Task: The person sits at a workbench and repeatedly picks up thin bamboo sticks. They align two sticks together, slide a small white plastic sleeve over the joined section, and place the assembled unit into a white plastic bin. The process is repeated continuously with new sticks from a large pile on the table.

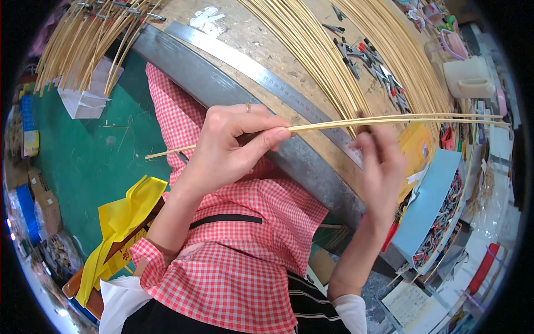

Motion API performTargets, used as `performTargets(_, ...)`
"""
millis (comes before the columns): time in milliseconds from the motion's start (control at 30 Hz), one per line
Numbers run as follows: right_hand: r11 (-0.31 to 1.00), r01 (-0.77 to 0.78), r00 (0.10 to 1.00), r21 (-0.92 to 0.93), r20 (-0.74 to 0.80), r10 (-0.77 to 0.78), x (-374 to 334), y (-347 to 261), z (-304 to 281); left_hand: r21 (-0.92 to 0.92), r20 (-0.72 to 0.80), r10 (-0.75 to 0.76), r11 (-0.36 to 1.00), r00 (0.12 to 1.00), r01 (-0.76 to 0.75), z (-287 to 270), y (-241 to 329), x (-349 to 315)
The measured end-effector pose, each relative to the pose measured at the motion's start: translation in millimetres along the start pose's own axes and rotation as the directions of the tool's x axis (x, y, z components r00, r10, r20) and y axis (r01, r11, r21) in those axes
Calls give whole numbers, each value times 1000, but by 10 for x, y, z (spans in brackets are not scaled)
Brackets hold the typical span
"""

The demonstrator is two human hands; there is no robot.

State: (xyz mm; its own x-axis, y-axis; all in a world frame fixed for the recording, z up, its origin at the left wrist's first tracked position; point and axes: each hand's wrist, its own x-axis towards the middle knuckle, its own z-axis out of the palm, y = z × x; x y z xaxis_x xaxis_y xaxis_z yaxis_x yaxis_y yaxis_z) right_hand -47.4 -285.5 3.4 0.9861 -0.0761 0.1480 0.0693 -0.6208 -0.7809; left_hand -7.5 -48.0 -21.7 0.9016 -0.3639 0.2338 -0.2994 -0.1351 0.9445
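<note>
Two or so thin bamboo strips (pixel 400 118) run nearly level across the view, pinched between the thumb and fingers of my left hand (pixel 225 139). Their short tail pokes out on the left side of that hand, over the checked apron. My right hand (pixel 381 161) hovers just below the strips at the right, smeared by motion. A small dark shape sits by its fingertips, too blurred to name. Beneath the strips lies a long steel ruler (pixel 267 78) along the worktable's edge. Long bundled bamboo strips (pixel 311 50) spread over the tabletop behind.
Spring clips (pixel 384 72) with red and black tips lie scattered among the strips. At the right stands a light-blue box (pixel 428 195) full of clips, below a white jug (pixel 470 78). Clamped strips (pixel 89 39) hang at the upper left. Yellow cloth (pixel 119 222) drapes a wooden seat.
</note>
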Motion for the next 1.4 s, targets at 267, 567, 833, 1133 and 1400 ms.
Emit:
performTargets(267,911,-30,999,411,40,15,-423,-194,518,59,-21,114,992,993,-113,132,35,-18)
performTargets(567,929,-22,999,370,-34,37,-430,-243,541,83,-6,113,990,994,-112,158,31,-29)
performTargets(833,948,-56,998,315,-9,62,-439,-270,538,76,38,107,991,994,-109,155,18,-19)
performTargets(1133,604,98,959,791,-237,155,-390,-28,233,-71,258,-16,997,966,36,25,23,9)
performTargets(1400,639,7,955,770,-194,223,-452,-183,584,29,108,29,999,994,-32,-24,62,31)
